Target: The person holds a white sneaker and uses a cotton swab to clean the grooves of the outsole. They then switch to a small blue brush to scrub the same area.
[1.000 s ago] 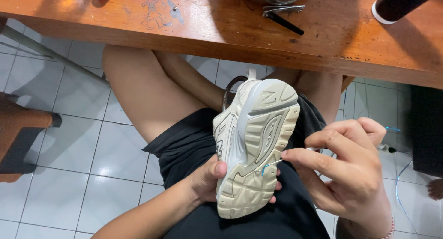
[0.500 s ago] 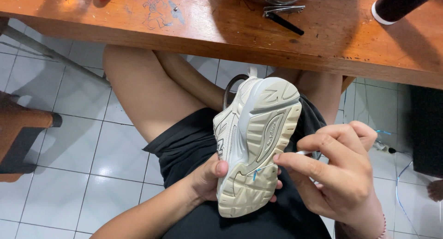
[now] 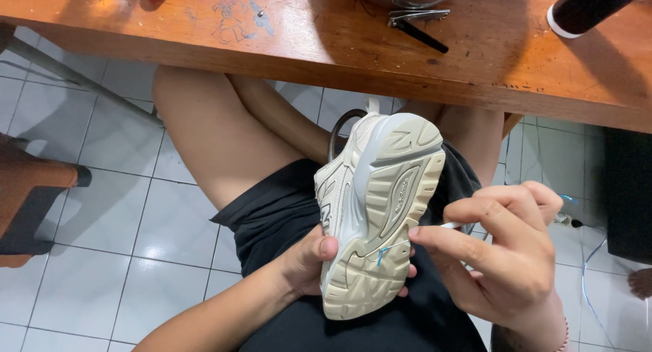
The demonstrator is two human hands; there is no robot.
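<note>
1. The sneaker (image 3: 377, 216) lay on the lap over black shorts (image 3: 285, 216), sole up, toe toward the camera and heel toward the wooden table (image 3: 305, 46).
2. The left hand (image 3: 309, 260) cupped the shoe from underneath at the forefoot. The thumb was pressed on the sole's edge and the fingertips wrapped out past the far side, so the fingers were clamped on the shoe.
3. The right hand (image 3: 506, 257) pinched a thin white tool (image 3: 449, 225) between thumb and forefinger, closed tight on it (needle or awl, too small to tell which).
4. A blue thread (image 3: 382, 253) came out of the sole groove just beside the tool tip, near mid-sole.
5. My read on doing this step well: the shoe should have stayed braced against the thigh, so that a push into the rubber would not roll it.
6. The tool would be best driven along the groove line rather than across it, where the rubber looked thinner.
7. The left fingertips sat close under the entry point. I'd have kept them clear of the exit path, since a slip there would jab them.
8. A short grip near the tip gave control, and the pinch looked about right.
9. On the table, well apart, lay metal clippers (image 3: 418, 15) and a black cylinder (image 3: 587, 9).
</note>
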